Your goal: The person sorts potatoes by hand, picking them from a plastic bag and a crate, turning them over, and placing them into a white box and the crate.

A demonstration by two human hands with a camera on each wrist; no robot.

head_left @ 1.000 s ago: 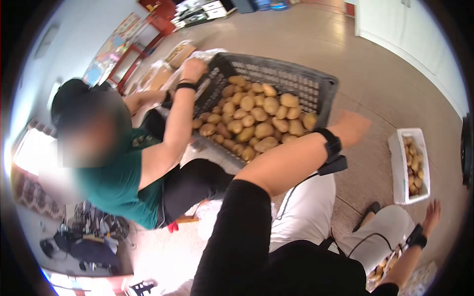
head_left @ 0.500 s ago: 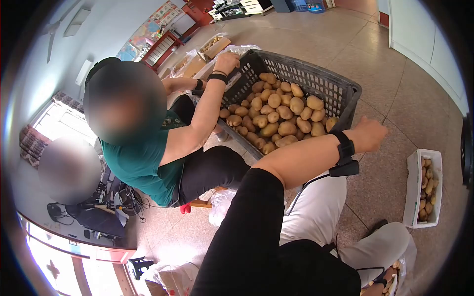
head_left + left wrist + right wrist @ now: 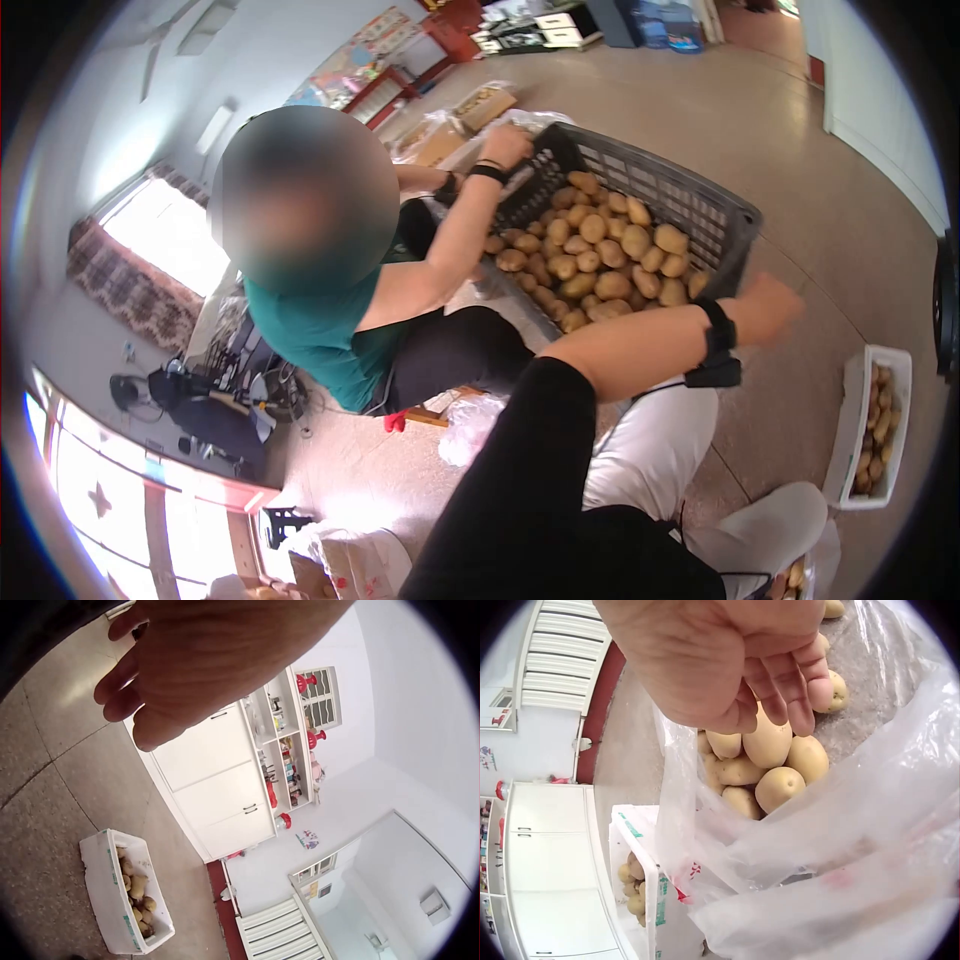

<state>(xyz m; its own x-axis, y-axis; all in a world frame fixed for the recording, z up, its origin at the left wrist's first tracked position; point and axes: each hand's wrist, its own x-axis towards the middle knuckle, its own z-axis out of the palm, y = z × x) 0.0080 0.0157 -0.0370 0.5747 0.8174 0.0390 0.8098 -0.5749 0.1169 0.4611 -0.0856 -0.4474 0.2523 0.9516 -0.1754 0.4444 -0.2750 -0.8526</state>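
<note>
My left hand (image 3: 768, 310) hangs with loosely bent fingers beside the near right corner of a black plastic crate (image 3: 680, 170) of potatoes (image 3: 600, 255). No object shows in its grasp in the left wrist view, where the hand (image 3: 195, 667) fills the top. Over a clear plastic bag (image 3: 780, 847), my right hand (image 3: 727, 667) holds its relaxed fingers just above or against a few potatoes (image 3: 780, 787). In the head view the right hand is hidden, and only a corner of the potato bag (image 3: 822, 560) shows at the bottom.
A white foam box (image 3: 840, 480) of potatoes stands on the floor at the right. Across the crate, a seated person in a green shirt (image 3: 310, 330) has one hand (image 3: 508, 147) at its far left edge. Cardboard boxes (image 3: 435, 140) lie behind. White cabinets (image 3: 217, 780) line one wall.
The head view has turned, so the crate and foam box sit further right and lower. My right hand has gone out of the head view, down toward the bag. The left hand stays beside the crate.
</note>
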